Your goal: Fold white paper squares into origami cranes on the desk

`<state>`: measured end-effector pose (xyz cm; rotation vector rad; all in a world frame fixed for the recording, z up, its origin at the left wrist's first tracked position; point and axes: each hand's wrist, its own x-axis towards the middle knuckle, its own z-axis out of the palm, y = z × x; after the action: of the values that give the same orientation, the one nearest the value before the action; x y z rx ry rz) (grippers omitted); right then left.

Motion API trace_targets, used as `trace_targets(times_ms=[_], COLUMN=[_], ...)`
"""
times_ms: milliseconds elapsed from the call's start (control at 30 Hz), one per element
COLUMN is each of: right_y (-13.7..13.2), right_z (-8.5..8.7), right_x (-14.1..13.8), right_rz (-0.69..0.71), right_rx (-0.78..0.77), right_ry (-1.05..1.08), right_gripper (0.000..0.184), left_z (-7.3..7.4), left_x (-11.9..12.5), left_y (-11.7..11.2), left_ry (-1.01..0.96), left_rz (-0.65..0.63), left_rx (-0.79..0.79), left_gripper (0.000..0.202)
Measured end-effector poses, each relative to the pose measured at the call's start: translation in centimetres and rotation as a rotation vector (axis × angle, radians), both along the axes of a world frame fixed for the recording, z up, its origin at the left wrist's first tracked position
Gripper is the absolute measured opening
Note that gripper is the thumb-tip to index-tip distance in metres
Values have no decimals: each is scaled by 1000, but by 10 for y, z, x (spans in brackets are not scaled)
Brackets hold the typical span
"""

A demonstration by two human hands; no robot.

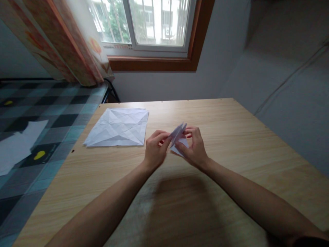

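A small piece of folded white paper (177,134) is held between my two hands over the middle of the table, with several layers standing up and a flat flap lower down. My left hand (157,146) pinches its left edge between thumb and fingers. On the other side, my right hand (194,147) grips the paper, thumb on the near flap and fingers behind the upper layers. The fingers partly hide the folds. To the left of my hands lie creased white paper sheets (123,127), flat and marked with crossing fold lines.
The wooden table (244,154) reaches toward the wall under a window (159,24). At left, a bed with a checked cover (61,120) adjoins the table and carries loose white sheets (15,149). A patterned curtain (69,41) hangs beside the window.
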<state>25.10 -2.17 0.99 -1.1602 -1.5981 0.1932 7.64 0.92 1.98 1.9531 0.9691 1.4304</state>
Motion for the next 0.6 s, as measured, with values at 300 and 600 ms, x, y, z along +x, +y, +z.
trace_targets(times_ms=[300, 600], right_y=[2, -1], right_z=[-4, -10], right_x=[0, -3], right_rz=[-107, -96], right_rx=[114, 77], right_ry=[44, 144], right_gripper=[33, 57], left_z=[-4, -3], left_x=[1, 0], left_y=[-3, -7], left_ry=[86, 72], left_rz=[-35, -111], left_rx=[239, 168], left_gripper=[11, 13])
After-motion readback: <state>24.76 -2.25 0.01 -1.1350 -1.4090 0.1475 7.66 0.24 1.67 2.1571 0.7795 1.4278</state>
